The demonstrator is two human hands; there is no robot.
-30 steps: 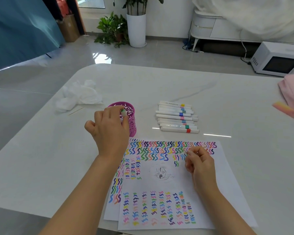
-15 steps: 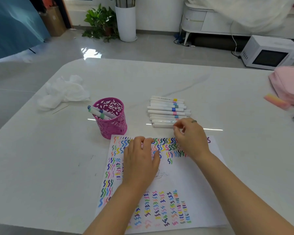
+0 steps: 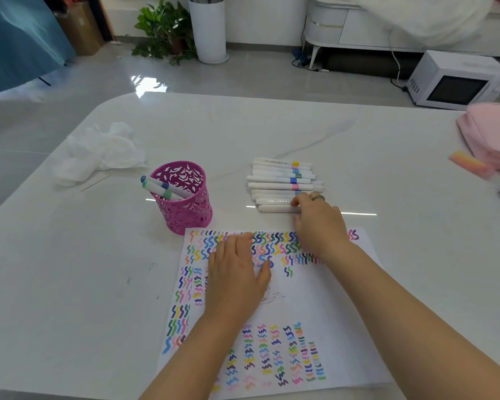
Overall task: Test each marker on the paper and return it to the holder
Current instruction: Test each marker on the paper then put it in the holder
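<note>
A pink cut-out holder [image 3: 185,207] stands left of centre with two markers [image 3: 163,189] leaning out of it. Several white markers [image 3: 280,181] lie in a row to its right. The paper [image 3: 315,298], covered with coloured squiggles, lies in front of them. My left hand [image 3: 236,272] lies flat on the paper's upper left part with fingers straight. My right hand [image 3: 319,219] is at the near end of the row, and its fingertips pinch the nearest marker [image 3: 276,209].
Crumpled white tissue [image 3: 98,153] and a thin stick [image 3: 94,183] lie at the table's left. A pink pouch [image 3: 491,134] and a pink-orange eraser [image 3: 469,163] sit at the right edge. A microwave [image 3: 456,82] and a potted plant [image 3: 168,27] stand on the floor beyond the table.
My left hand left the holder, where a marker now stands, and came down flat on the paper. My right hand moved from the paper up to the nearest marker in the row.
</note>
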